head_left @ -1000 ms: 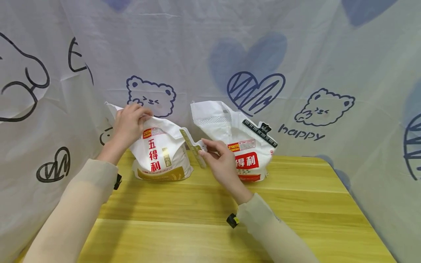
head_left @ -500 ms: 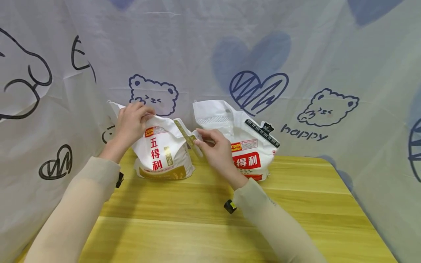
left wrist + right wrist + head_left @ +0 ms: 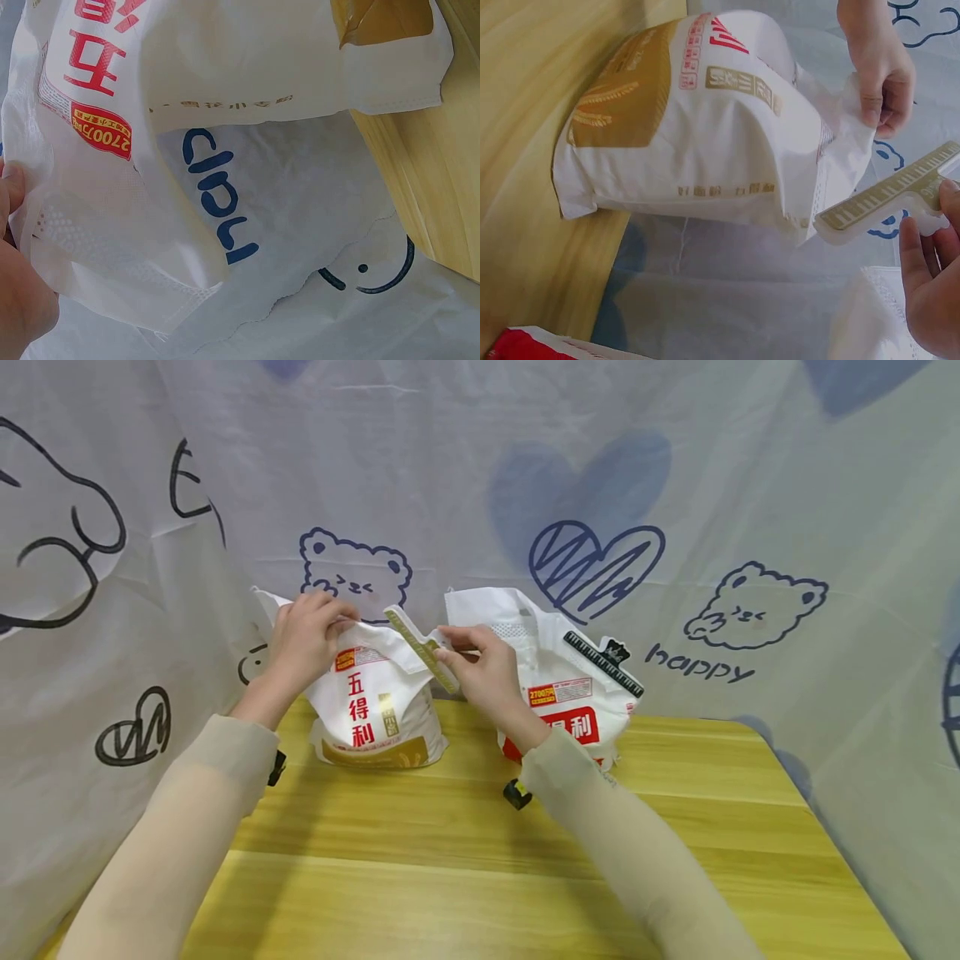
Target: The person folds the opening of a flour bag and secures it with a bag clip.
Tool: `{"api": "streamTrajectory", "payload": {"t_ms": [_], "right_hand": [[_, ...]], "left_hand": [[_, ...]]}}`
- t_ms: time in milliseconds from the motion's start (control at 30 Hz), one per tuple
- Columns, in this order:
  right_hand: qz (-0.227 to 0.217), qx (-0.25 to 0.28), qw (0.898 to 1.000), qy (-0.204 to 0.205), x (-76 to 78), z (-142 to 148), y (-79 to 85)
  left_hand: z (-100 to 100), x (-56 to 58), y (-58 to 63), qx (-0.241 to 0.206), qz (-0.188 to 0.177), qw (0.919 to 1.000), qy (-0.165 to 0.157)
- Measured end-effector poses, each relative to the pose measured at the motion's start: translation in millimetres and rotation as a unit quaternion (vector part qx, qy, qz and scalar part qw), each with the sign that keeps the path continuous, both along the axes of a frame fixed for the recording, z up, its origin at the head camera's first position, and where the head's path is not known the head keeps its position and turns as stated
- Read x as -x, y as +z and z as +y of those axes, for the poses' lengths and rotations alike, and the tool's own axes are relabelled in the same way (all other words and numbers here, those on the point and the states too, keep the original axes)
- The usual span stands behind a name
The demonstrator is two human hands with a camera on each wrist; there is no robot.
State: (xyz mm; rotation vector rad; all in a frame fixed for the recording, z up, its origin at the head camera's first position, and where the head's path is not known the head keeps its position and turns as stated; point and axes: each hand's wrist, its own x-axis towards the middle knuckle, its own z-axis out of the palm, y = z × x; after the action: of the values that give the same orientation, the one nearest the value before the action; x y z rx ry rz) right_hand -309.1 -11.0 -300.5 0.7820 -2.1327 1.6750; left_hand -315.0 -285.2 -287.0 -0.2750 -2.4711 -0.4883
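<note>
My left hand [image 3: 306, 633] pinches the folded top edge of a white flour bag [image 3: 397, 706] with red lettering and a gold base, upright on the table. In my right hand [image 3: 486, 675] a long gold bag clip [image 3: 420, 647] with piano-key markings is pinched between thumb and fingers. The clip slants beside the bag's right upper corner. From the right wrist view, the clip [image 3: 889, 187] lies close to the bag's top edge; whether they touch, I cannot tell. The left wrist view shows the bag's side [image 3: 225, 67] and its slack top hanging from my left fingers.
A second white flour bag [image 3: 558, 692] with red print stands at the right, its top folded under a black piano-key clip [image 3: 602, 662]. Behind the wooden table [image 3: 420, 877] hangs a printed cloth [image 3: 450, 468], which also runs along the left and right sides.
My right hand has carried the gold clip up and left toward the bag's top corner. The left hand keeps its pinch on the bag. The view has shifted slightly.
</note>
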Motion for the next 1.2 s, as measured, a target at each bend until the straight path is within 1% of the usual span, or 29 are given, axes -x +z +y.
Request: {"api": "streamTrajectory", "payload": {"t_ms": [333, 600, 833, 1067, 1200], "right_hand": [[-0.001, -0.022, 1.0, -0.016, 18.9, -13, 16.1], [-0.001, -0.024, 0.999, -0.024, 32.0, -21, 28.0], [-0.037, -0.016, 0.999, -0.02, 40.8, -32, 33.3], [-0.084, -0.014, 0.996, -0.023, 45.8, -42, 29.4], [-0.097, -0.019, 0.995, -0.017, 47.6, -45, 26.2]], "left_hand": [[-1, 1.0, 0.2, -0.001, 0.004, 1.0, 0.001], [0, 1.7, 1.5, -0.005, 0.011, 0.9999, -0.002], [0, 2.3, 3.5, -0.006, 0.012, 0.9999, -0.001], [0, 2.1, 2.3, -0.013, 0.014, 0.9998, -0.002], [-1, 1.9, 1.5, -0.018, 0.014, 0.9998, -0.001]]}}
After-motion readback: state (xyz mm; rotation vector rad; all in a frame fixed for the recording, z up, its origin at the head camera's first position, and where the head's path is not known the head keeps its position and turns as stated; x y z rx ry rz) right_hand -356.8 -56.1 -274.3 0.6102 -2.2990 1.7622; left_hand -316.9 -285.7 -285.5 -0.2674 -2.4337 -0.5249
